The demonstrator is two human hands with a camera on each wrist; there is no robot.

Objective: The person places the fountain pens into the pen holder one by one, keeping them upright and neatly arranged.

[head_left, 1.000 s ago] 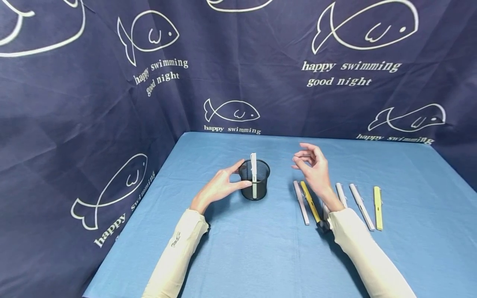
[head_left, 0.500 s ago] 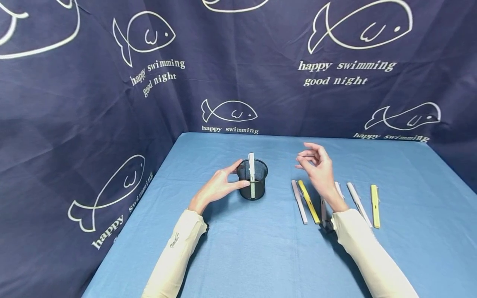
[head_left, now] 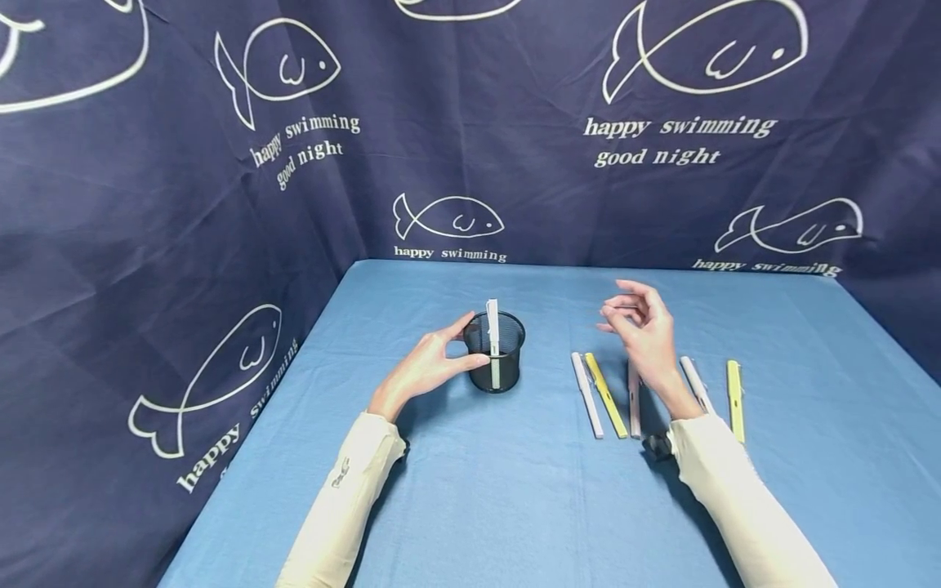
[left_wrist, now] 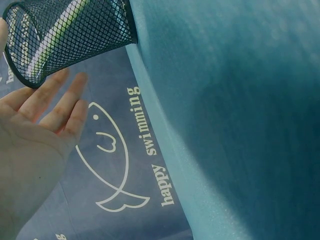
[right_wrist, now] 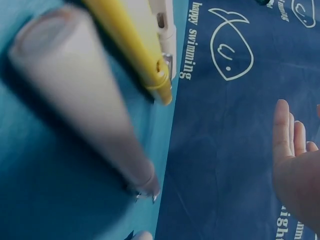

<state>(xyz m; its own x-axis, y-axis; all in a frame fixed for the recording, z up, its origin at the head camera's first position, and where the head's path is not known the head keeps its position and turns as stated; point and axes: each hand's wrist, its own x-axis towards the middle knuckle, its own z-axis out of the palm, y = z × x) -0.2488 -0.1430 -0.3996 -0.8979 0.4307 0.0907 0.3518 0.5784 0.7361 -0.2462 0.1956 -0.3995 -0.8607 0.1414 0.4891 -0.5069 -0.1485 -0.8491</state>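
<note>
A black mesh pen holder point(head_left: 512, 363) stands upright on the blue cloth with one white pen point(head_left: 493, 322) leaning inside it. My left hand point(head_left: 430, 363) holds the holder at its rim, thumb at the front and index finger round the back; in the left wrist view the other fingers point(left_wrist: 65, 110) stretch out beside the mesh. My right hand point(head_left: 645, 331), fingers loosely bent around nothing, hovers over a row of pens. In that row lie a pale pen point(head_left: 587, 396), a yellow pen point(head_left: 606, 396) and a greyish-pink pen point(head_left: 635, 400). The right forearm partly covers another white pen point(head_left: 694, 380).
A light yellow pen point(head_left: 735, 392) lies at the row's right end, its lower end behind the sleeve. Blue cloth point(head_left: 500, 490) covers the table. A dark curtain point(head_left: 544, 212) printed with fish rises at the back and left.
My right hand has shifted to the right above the pens, uncovering the greyish-pink pen and hiding a white one. The left hand stays at the pen holder. The head view has turned slightly.
</note>
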